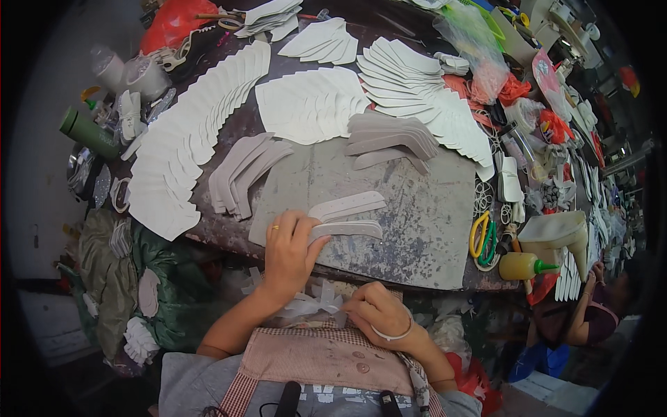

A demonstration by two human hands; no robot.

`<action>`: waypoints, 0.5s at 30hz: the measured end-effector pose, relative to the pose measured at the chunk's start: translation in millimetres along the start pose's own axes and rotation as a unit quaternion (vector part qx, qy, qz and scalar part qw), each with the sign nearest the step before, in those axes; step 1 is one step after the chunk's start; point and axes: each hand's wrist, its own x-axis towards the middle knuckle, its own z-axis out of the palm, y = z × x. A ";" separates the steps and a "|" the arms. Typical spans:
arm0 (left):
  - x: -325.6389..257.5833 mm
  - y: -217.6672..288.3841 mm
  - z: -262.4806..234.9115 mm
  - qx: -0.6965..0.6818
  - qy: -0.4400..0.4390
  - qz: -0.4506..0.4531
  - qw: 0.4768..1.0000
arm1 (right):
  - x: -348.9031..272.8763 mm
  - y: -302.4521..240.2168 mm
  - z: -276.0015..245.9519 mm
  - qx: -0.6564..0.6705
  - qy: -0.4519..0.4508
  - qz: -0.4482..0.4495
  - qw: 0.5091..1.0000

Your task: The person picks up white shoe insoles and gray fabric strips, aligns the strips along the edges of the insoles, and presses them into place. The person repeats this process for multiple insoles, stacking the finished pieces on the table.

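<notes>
- The bench (229, 229) is the largest thing; it is dark and worn, and it carries nearly all the other things.
- A grey work mat (417, 229) lies on the bench in front of the person, scratched and stained.
- A long fan of white cut pieces (187, 139) curves along the left part of the bench, each piece overlapping the next one.
- A second fan of white pieces (313, 104) lies at the middle, and a third one (431, 97) goes to the right.
- Two small stacks of grey curved pieces lie beside the mat, one at the left (243, 174) and one at the far edge (392, 139).
- The left hand (292, 254) rests at the near edge of the mat; its fingers are closed on the end of a grey punched strip (347, 229), which lies flat on the mat.
- Another grey punched strip (347, 206) lies just above the first one, close but free from the hand.
- The right hand (379, 313) is below the edge of the bench, near the apron; its fingers are curled together on a bunch of thin pale strips (313, 302).
- Yellow-handled scissors (481, 236) lie right of the mat.
- A yellow squeeze bottle with a green tip (524, 265) lies on its side near the scissors.
- A green can (87, 132) lies tilted at the left edge of the bench.
</notes>
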 end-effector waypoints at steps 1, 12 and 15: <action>0.6 0.3 -1.6 -0.018 0.005 -0.001 1.000 | 0.2 0.1 -1.0 -0.004 -0.003 -0.002 1.000; 5.4 14.7 -63.5 -0.411 -0.280 -0.152 0.854 | 61.4 -17.3 -37.7 -0.185 0.031 -0.250 0.950; 6.4 19.4 -68.1 -0.488 -0.340 -0.134 0.793 | 82.5 -17.9 -46.2 -0.214 0.036 -0.276 0.936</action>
